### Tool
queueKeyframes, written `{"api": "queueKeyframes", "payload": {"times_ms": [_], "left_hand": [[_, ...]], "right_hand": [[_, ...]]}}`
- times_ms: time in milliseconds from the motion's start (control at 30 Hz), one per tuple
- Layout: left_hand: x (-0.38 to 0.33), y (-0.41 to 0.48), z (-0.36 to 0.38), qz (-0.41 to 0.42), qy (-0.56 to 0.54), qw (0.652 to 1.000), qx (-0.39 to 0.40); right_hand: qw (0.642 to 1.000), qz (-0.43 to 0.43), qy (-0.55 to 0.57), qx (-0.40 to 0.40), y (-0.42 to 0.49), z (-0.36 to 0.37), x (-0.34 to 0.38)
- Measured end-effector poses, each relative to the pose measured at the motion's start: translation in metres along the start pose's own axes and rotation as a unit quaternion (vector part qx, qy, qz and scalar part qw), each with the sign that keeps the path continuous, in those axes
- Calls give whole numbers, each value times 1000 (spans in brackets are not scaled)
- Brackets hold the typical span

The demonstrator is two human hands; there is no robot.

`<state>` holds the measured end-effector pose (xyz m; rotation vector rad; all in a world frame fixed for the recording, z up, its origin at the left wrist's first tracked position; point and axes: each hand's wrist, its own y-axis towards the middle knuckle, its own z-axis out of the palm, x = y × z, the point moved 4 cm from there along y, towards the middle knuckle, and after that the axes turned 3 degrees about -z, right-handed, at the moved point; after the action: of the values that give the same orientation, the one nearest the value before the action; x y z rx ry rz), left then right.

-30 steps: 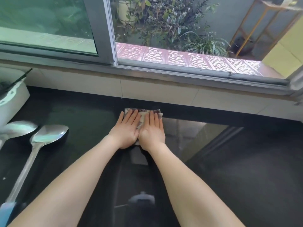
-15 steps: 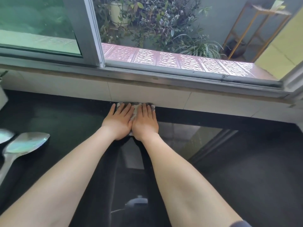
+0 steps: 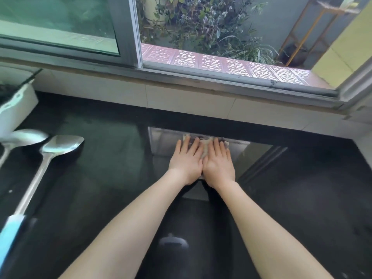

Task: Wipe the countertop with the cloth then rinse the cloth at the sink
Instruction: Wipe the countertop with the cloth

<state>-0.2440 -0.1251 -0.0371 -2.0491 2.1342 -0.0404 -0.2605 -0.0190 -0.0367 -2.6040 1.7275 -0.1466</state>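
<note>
**Both palms flat on the cloth, back from the wall**

Nearest to me, two bare forearms reach out over the countertop (image 3: 302,198), a glossy black slab that mirrors the window. Low in that gloss sits a blurred, dark, rounded reflection I can't make out.

The left hand (image 3: 186,160) and right hand (image 3: 218,162) lie side by side, thumbs touching. The fingers are straight and slightly spread, pressing down on the cloth (image 3: 204,148). It's a pale, mottled, nubbly rag, mostly covered. Only its far edge and a strip between the hands show.

Off to the left lie two steel spoons. One is a long-handled spoon (image 3: 60,144) with a blue grip, cut off at the frame edge. The second spoon (image 3: 26,135) shows only its bowl and a little of its handle. Behind them is a white container (image 3: 14,109), half out of view, its dark contents unclear.

Half a second ago the cloth sat tight against the tiled backsplash (image 3: 181,97). Now a dark band of counter lies between them, and the hands have drawn back with it. The second spoon's bowl shows whole again, and the container is back in sight.

Farther off are a grey metal window frame (image 3: 128,31), a ledge of patterned reddish tiles (image 3: 221,61), then leafy plants (image 3: 201,23) and a wooden rack (image 3: 302,31), soft and blurred.
</note>
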Motion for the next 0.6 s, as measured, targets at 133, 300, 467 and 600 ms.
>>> {"api": "queueKeyframes", "payload": {"times_ms": [133, 300, 467, 600], "left_hand": [[-23, -48, 13, 4, -2, 1000, 3], [-39, -116, 25, 25, -5, 1000, 0], [-51, -166, 32, 31, -4, 999, 2], [-55, -193, 39, 33, 0, 999, 10]], "right_hand": [[1000, 9, 2, 27, -53, 6, -2], [999, 22, -5, 23, -127, 11, 9], [999, 29, -12, 28, -178, 14, 20], [999, 22, -22, 29, -207, 15, 27]]}}
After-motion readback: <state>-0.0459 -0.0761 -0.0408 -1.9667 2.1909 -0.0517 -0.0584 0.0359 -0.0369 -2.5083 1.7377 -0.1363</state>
